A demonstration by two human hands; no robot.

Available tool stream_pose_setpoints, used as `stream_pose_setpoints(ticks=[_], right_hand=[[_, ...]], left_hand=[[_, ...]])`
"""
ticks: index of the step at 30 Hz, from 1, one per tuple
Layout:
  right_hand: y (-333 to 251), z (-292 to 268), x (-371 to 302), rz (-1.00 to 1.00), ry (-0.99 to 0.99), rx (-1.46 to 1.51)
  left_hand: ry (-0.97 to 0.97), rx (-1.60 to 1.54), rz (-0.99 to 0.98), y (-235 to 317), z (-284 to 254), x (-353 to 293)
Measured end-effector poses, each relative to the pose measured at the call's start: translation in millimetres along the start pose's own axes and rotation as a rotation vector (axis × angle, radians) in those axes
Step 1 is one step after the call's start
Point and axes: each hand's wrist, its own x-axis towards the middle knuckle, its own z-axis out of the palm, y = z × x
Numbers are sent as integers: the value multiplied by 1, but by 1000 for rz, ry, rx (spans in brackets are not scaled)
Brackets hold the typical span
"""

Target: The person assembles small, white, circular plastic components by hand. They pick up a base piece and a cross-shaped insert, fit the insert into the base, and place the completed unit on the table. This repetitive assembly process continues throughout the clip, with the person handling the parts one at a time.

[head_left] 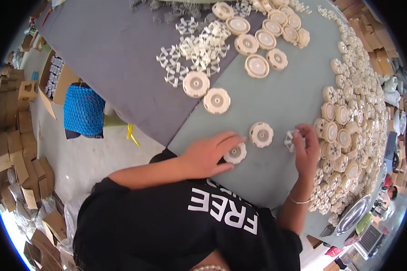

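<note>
My left hand (209,154) lies on the table with thumb and fingers around the left edge of a round cream plastic part (236,153) with a notched rim. A second such round part (261,134) lies just beyond it, untouched. My right hand (307,147) pinches a small white spoked plastic piece (290,141) between thumb and fingers, to the right of that second part. Two more round cream parts (217,100) lie farther off to the left, beside a loose pile of white spoked pieces (202,47).
More cream round parts (266,39) are grouped at the far side. A long heap of assembled parts (343,131) covers the table's right side, close to my right hand. A metal tray (353,215) sits at the lower right. Cardboard boxes (29,167) and a blue-covered seat (83,109) stand left.
</note>
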Motion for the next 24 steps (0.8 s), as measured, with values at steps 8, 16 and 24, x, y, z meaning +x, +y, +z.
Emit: stream_pose_setpoints(ticks=[8,16,24], right_hand=[[0,-5,-56,-6,-15,-216],[-8,-3,-71,-4,4,-81],[-52,44,-93,-134,-116,180]], left_hand=[[-123,-231,-173,15,-17,0],[41,-360,-118,6,2,-15],[31,-321,-148,14,8,-13]])
